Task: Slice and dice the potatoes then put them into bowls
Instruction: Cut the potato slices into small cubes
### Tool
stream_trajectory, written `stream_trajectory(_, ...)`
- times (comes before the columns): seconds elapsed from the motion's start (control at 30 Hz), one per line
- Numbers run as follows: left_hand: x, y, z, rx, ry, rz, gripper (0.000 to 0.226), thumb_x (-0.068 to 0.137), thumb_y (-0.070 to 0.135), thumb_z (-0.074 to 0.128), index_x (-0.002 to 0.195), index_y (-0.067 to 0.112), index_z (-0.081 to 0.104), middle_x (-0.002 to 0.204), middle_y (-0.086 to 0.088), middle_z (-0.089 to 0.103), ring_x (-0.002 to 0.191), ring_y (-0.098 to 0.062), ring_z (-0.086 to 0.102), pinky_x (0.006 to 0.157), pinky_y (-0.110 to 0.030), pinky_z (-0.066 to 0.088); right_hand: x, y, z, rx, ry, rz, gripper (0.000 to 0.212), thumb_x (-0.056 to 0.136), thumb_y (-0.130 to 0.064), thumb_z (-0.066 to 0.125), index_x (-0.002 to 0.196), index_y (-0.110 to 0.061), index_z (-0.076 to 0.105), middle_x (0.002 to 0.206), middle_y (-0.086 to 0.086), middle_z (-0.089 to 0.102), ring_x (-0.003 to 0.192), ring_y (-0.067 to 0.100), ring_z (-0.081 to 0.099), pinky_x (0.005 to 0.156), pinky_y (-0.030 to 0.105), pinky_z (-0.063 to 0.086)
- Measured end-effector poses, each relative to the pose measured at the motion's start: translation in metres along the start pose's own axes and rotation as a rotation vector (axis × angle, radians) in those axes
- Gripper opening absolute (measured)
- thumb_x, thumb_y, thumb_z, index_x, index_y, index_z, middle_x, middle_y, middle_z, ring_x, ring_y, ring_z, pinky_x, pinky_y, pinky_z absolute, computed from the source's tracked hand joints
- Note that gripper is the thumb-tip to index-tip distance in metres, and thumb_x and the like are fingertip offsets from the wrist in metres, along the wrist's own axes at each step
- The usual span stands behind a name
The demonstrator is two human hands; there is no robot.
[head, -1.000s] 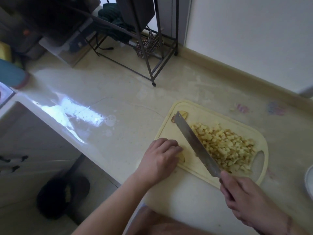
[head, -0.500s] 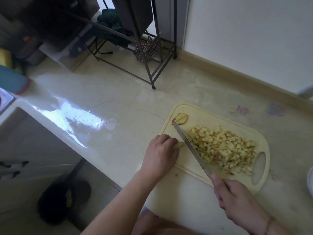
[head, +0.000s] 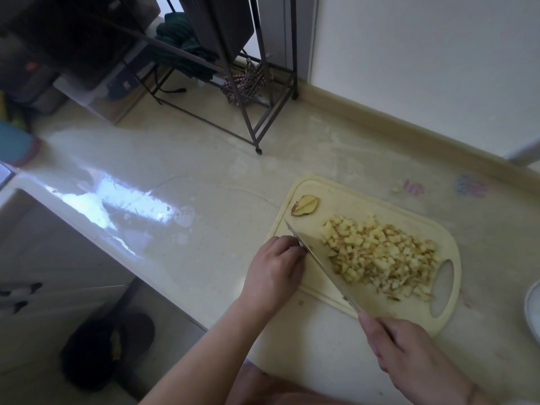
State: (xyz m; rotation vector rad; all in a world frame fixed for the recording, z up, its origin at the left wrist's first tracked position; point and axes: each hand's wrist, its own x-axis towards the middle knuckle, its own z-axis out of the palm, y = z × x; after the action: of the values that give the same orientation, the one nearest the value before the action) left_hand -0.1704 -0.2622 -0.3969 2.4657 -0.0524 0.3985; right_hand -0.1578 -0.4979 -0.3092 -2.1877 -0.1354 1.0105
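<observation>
A pale yellow cutting board [head: 365, 200] lies on the counter with a heap of diced potato [head: 380, 255] on its right half. A potato end piece with skin [head: 305, 205] sits near the board's far left corner. My right hand [head: 409, 355] grips the handle of a knife [head: 324, 267], whose blade runs diagonally across the board beside the dice. My left hand [head: 274, 273] rests with curled fingers on the board's left edge, right against the blade; whatever potato lies under the fingers is hidden.
A white bowl rim [head: 533, 311] shows at the right edge. A black metal rack [head: 257, 112] stands at the back of the cream counter [head: 175, 176]. The counter's front edge drops off to the left, above a dark object on the floor [head: 105, 349].
The knife has tilted from flat-sided to edge-down and its blade has come down close against my left fingers. My left hand stayed on the board's left edge.
</observation>
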Motion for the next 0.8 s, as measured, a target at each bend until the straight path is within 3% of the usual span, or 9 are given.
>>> stream_trajectory(0.17, -0.001, -0.002, 0.001, -0.020, -0.008, -0.016, 0.023, 0.095, 0.013, 0.056, 0.101, 0.006, 0.077, 0.104, -0.006, 0.071, 0.087, -0.024, 0.064, 0.075, -0.032, 0.054, -0.010, 0.005, -0.001, 0.006, -0.017, 0.036, 0.069, 0.075, -0.073, 0.034, 0.063, -0.006, 0.040, 0.048, -0.005, 0.041, 0.047, 0.004, 0.042, 0.053, 0.023, 0.039)
stream_trajectory(0.37, 0.000, -0.001, 0.000, -0.028, 0.001, -0.012, 0.021, 0.094, 0.013, 0.058, 0.100, 0.007, 0.078, 0.106, -0.005, 0.072, 0.089, -0.024, 0.067, 0.076, -0.033, 0.055, 0.012, -0.007, 0.007, -0.048, 0.003, -0.009, 0.064, 0.075, -0.074, 0.030, 0.056, -0.013, 0.039, 0.046, -0.001, 0.040, 0.045, 0.007, 0.039, 0.054, 0.033, 0.037)
stream_trajectory(0.47, -0.001, 0.000, -0.002, -0.017, 0.004, -0.015, 0.022, 0.095, 0.014, 0.057, 0.098, 0.005, 0.077, 0.101, -0.007, 0.070, 0.088, -0.023, 0.064, 0.076, -0.031, 0.054, 0.020, -0.012, 0.005, 0.001, 0.022, -0.001, 0.061, 0.075, -0.074, 0.032, 0.054, -0.016, 0.037, 0.044, -0.005, 0.035, 0.039, 0.006, 0.033, 0.049, 0.026, 0.030)
stream_trajectory(0.67, -0.007, -0.002, -0.001, -0.016, 0.030, -0.059, 0.006, 0.088, 0.003, 0.069, 0.090, 0.003, 0.074, 0.095, -0.009, 0.066, 0.085, -0.023, 0.062, 0.075, -0.027, 0.050, 0.007, -0.003, -0.001, 0.037, 0.026, 0.030, 0.066, 0.077, -0.080, 0.033, 0.055, -0.017, 0.038, 0.044, -0.005, 0.037, 0.039, 0.005, 0.034, 0.043, 0.020, 0.028)
stream_trajectory(0.8, -0.005, 0.001, 0.000, -0.003, 0.037, -0.089, 0.008, 0.080, 0.001, 0.072, 0.086, 0.003, 0.075, 0.092, -0.008, 0.068, 0.081, -0.024, 0.062, 0.073, -0.028, 0.050, 0.002, -0.007, 0.002, 0.049, -0.036, 0.018, 0.065, 0.076, -0.075, 0.033, 0.056, -0.013, 0.039, 0.043, -0.004, 0.037, 0.039, 0.004, 0.035, 0.044, 0.018, 0.028)
